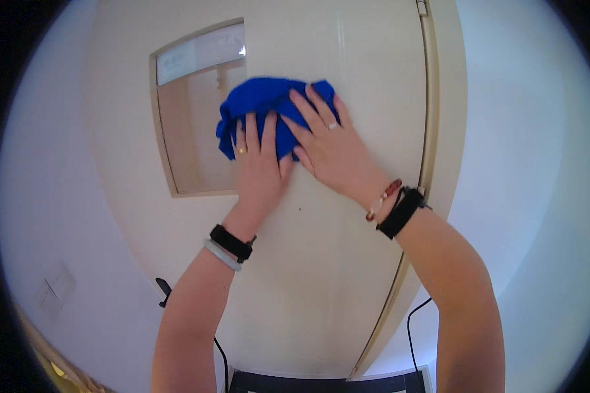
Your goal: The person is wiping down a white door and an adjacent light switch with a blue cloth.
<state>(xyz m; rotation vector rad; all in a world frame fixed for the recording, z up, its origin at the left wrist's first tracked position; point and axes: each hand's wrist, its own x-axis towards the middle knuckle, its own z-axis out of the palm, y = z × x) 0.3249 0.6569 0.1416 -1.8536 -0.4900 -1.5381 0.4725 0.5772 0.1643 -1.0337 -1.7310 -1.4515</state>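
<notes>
A bunched blue cloth [262, 95] lies against a cream door, partly over the right side of the door's small window. My left hand [259, 154] presses on the cloth's lower middle with its fingers stretched upward and apart. Beside it, my right hand [331, 137] lies on the cloth's right part, fingers spread and pointing up and to the left. The two hands are close together at the thumbs. Folds of the cloth stand up above the left fingertips.
The window [200, 131] has a raised frame. Hinges and the door's edge [428, 98] run along the right, next to a pale wall [524, 131]. A dark door handle [164, 291] sticks out at lower left. Black cables [410, 327] hang near both forearms.
</notes>
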